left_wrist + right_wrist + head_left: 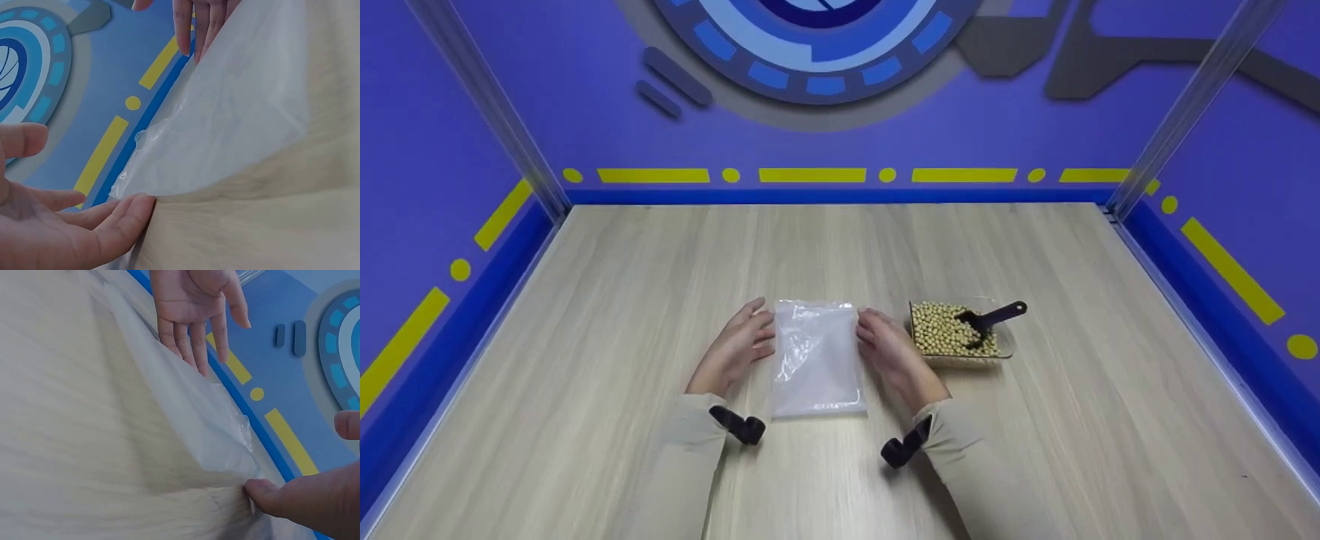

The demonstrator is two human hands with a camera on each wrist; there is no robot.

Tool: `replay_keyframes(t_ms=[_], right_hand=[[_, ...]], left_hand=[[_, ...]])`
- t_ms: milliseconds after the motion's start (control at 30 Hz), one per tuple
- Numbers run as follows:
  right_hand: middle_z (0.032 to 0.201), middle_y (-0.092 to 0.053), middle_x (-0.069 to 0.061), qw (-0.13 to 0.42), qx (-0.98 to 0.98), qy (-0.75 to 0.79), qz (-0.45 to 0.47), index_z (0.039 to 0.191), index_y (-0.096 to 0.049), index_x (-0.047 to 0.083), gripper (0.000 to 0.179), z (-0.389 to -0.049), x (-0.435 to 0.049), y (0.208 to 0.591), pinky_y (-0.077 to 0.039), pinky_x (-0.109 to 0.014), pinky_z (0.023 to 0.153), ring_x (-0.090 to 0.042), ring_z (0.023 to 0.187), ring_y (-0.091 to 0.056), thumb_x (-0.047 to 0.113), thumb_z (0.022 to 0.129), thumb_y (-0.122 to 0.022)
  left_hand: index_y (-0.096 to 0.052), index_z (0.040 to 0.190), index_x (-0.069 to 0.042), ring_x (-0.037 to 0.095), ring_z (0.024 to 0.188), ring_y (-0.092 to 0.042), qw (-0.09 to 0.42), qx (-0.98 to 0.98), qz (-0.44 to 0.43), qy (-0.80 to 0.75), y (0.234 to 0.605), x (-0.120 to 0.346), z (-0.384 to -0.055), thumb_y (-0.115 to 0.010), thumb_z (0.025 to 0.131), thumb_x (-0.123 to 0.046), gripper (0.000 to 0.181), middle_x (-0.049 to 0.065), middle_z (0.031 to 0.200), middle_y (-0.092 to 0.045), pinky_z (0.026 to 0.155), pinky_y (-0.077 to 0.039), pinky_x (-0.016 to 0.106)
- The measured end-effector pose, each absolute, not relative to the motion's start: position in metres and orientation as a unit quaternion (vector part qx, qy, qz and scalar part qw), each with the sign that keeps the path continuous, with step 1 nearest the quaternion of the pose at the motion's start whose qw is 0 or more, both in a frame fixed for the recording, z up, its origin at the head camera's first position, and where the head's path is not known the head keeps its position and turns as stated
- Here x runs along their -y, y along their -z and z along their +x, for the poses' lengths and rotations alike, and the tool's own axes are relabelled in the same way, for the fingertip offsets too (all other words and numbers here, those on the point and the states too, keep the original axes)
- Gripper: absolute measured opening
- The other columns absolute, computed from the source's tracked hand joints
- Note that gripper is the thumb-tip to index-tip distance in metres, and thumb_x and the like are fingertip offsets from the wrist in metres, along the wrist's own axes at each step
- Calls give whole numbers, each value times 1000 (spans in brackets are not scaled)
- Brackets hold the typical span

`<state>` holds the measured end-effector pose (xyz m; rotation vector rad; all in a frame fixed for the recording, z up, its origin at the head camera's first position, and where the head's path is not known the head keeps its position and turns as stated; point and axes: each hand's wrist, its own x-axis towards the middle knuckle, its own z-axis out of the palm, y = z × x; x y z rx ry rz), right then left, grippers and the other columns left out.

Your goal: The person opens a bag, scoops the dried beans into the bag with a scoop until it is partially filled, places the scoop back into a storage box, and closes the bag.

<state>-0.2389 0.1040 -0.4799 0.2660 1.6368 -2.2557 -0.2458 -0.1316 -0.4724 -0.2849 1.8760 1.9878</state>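
Observation:
Between the two hands a clear plastic bag lies on the wooden table, glossy with wrinkles near its far end. My left hand stands at the bag's left edge, fingers fairly straight and apart; in the left wrist view its fingertips meet the bag's edge. On the other side, my right hand has its fingertips close by the upper right edge, and in the right wrist view a fingertip is at the bag's corner. Neither hand grips anything.
Just right of the right hand, a clear rectangular container holds round yellowish beans. A black scoop is stuck in them, its handle pointing right. Blue panels wall in the table at the back and sides.

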Motion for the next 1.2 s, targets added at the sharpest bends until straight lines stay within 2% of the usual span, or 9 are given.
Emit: replay_keyframes(t_ms=[133,267,367,500,600,700,900,1200], right_hand=[[152,-22,-28,156,-563,806,98,149,-10,-11,68,-238,-101,482,-18,-44,118,-36,142,-23,13,97,-48],[149,-26,-31,152,-568,805,77,147,-10,-15,66,-238,-98,485,-20,-45,117,-38,140,-27,8,97,-47],[144,-33,-32,144,-574,803,64,145,-15,-16,60,-239,-96,487,-30,-45,113,-36,131,-40,3,97,-44],[122,-53,-20,124,-585,799,65,142,-29,-14,52,-240,-93,489,-48,-32,92,-21,103,-56,-3,94,-45],[104,-58,-9,114,-591,796,61,139,-35,-13,49,-239,-93,489,-48,-24,76,-14,87,-56,-7,92,-45],[93,-59,-5,112,-601,790,56,132,-43,-13,43,-238,-94,487,-46,-23,69,-12,79,-55,-9,89,-47],[88,-60,-4,117,-627,768,57,119,-54,-7,34,-236,-99,480,-42,-26,67,-12,73,-53,-7,85,-54],[97,-61,-9,122,-640,758,35,119,-53,-6,36,-229,-105,467,-51,-27,74,-16,83,-60,-9,83,-57]], left_hand=[[-18,154,-17,21,107,-43,181,-662,-106,-720,472,129,-246,-43,99,-20,61,11,136,-39,87,-41,32],[-21,153,-14,18,99,-48,165,-661,-101,-725,473,128,-247,-44,99,-17,59,10,123,-46,87,-41,31],[-24,152,-10,17,94,-51,161,-664,-94,-724,473,128,-249,-43,99,-15,56,9,115,-49,86,-41,30],[-28,149,-6,16,91,-51,152,-661,-85,-730,473,127,-250,-44,98,-10,53,10,115,-49,84,-41,29],[-34,146,-4,17,94,-50,134,-670,-78,-726,471,126,-250,-46,96,-6,51,12,120,-49,83,-41,28],[-41,142,-3,16,98,-50,113,-691,-73,-710,468,124,-250,-49,95,-5,48,11,123,-51,83,-41,27],[-48,138,-5,16,103,-48,84,-723,-57,-684,459,119,-249,-53,94,-8,44,9,122,-50,83,-41,26],[-54,131,0,19,100,-55,11,-735,-21,-677,447,107,-245,-57,88,4,43,14,113,-57,81,-48,21]])
